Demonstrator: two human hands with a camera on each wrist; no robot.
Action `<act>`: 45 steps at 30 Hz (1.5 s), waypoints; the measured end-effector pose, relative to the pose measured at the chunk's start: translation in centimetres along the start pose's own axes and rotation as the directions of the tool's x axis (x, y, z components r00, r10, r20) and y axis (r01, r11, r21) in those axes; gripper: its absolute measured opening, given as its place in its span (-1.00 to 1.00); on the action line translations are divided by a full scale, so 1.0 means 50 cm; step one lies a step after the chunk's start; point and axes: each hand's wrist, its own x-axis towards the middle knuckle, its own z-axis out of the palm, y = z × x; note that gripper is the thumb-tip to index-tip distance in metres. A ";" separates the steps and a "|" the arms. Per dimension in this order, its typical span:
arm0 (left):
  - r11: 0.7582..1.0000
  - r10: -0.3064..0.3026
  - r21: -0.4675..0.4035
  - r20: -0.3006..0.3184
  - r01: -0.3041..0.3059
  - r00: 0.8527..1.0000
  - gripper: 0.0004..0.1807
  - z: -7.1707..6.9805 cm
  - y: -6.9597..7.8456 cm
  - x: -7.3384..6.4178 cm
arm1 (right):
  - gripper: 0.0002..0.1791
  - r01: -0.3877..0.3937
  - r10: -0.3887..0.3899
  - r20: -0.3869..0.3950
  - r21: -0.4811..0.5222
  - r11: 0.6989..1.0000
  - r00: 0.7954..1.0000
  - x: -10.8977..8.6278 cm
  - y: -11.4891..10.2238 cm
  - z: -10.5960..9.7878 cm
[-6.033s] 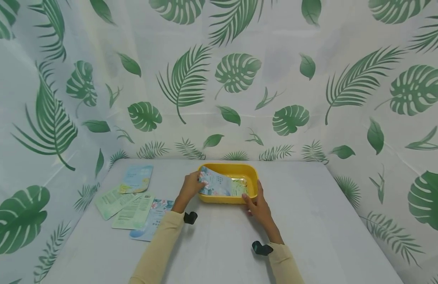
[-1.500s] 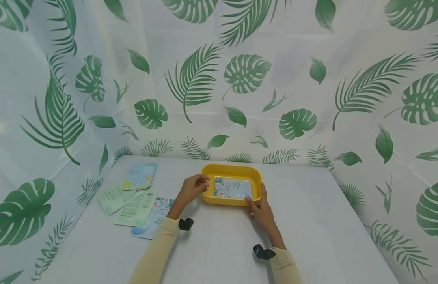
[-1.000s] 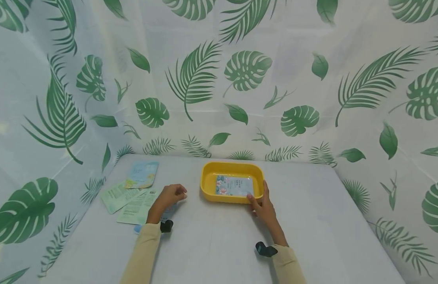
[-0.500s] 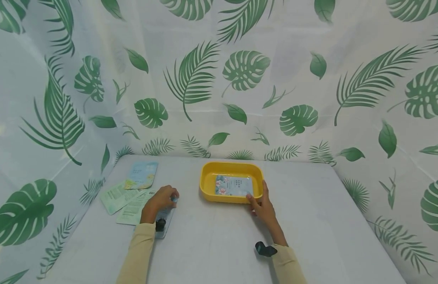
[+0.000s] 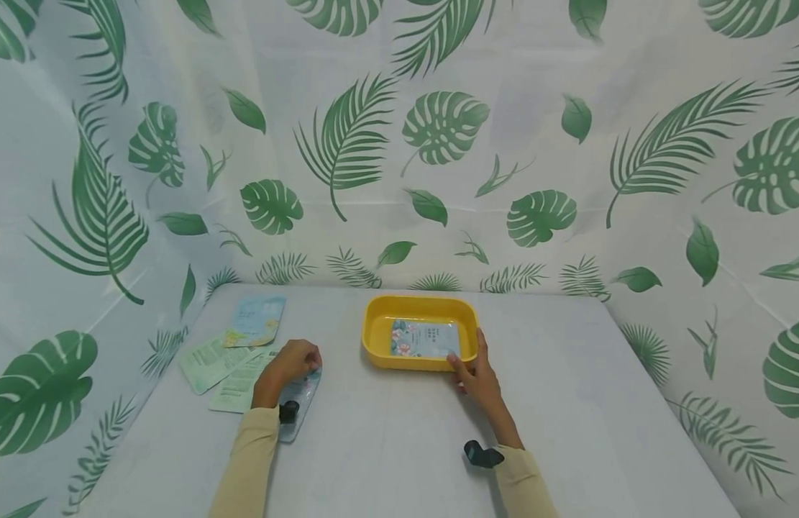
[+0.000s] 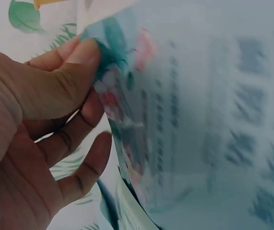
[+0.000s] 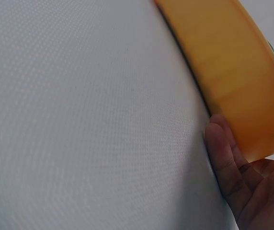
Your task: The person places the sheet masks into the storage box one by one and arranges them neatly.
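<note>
With thumb and fingertips, my left hand [image 5: 290, 367] pinches the edge of a blue floral sheet mask packet [image 6: 185, 120] at the left of the table. In the head view that packet [image 5: 300, 406] is partly hidden under the hand and wrist. My right hand [image 5: 480, 378] grips the near right corner of a yellow plastic tray [image 5: 373, 354], thumb over the rim and fingers along the outside wall. Inside the tray a similar floral packet [image 5: 425, 338] lies flat. The right wrist view shows fingers [image 7: 221, 143] under the tray's side [image 7: 228, 72].
Left of my left hand, two green packets [image 5: 208, 365] [image 5: 234, 388] lie overlapping, backs up. A blue and yellow packet [image 5: 255, 320] rests beyond them. Leaf-patterned cloth [image 5: 360, 237] hangs behind the white table [image 5: 386, 446].
My left hand has left the tray, where a floral packet now lies flat, and moved left to the remaining floral packet, pinching and lifting its edge. My right hand stays on the tray.
</note>
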 end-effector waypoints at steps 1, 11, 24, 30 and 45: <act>1.000 -0.003 0.003 -0.011 0.003 1.000 -0.86 0.001 -0.001 0.001 | 0.06 0.001 -0.001 0.000 -0.002 1.000 1.000 0.000 0.000 0.000; 0.985 -0.083 -0.166 -0.228 0.045 0.970 -0.94 -0.011 0.023 0.004 | 0.04 0.002 -0.003 0.006 0.003 1.000 1.000 0.001 -0.002 -0.001; 0.923 -0.289 -0.365 -0.453 0.120 0.844 -0.76 -0.018 0.024 -0.006 | 0.03 -0.002 0.002 0.002 -0.012 1.000 1.000 0.001 0.000 0.002; 0.875 -0.419 -0.421 -0.406 0.241 0.812 -0.72 -0.009 0.007 -0.018 | 0.02 0.000 0.000 -0.003 -0.018 1.000 1.000 0.003 -0.002 0.002; 0.619 -0.514 -0.681 0.024 0.390 0.858 -0.13 -0.021 -0.005 -0.053 | 0.02 -0.025 0.025 0.008 -0.024 0.999 1.000 0.003 -0.002 0.001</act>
